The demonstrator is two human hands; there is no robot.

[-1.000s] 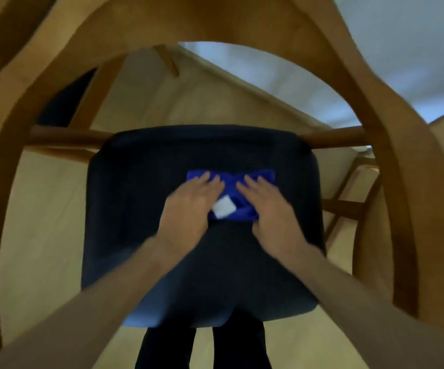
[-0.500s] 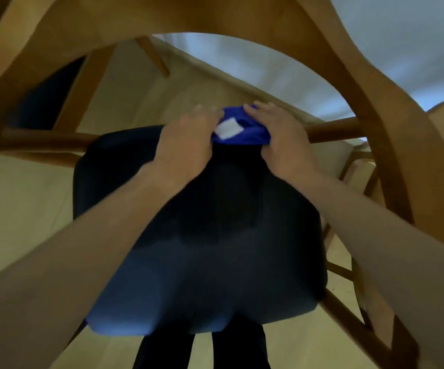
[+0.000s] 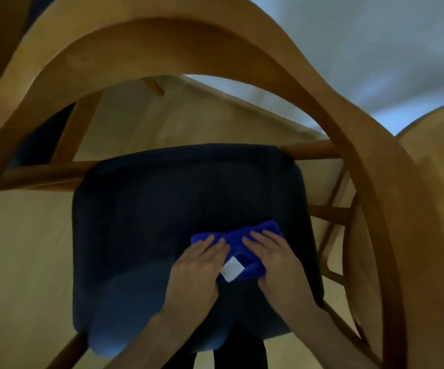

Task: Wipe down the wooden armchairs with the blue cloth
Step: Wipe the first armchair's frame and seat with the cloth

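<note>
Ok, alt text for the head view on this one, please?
Seen from above, both hands, left hand and right hand, press a blue cloth flat onto the dark seat cushion of a wooden armchair, whose curved back arches across the frame.

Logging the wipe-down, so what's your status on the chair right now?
Left hand and right hand flat, pressing the blue cloth. Cloth on the dark seat cushion, right of centre. Wooden frame arches overhead, nothing blocking.
</note>
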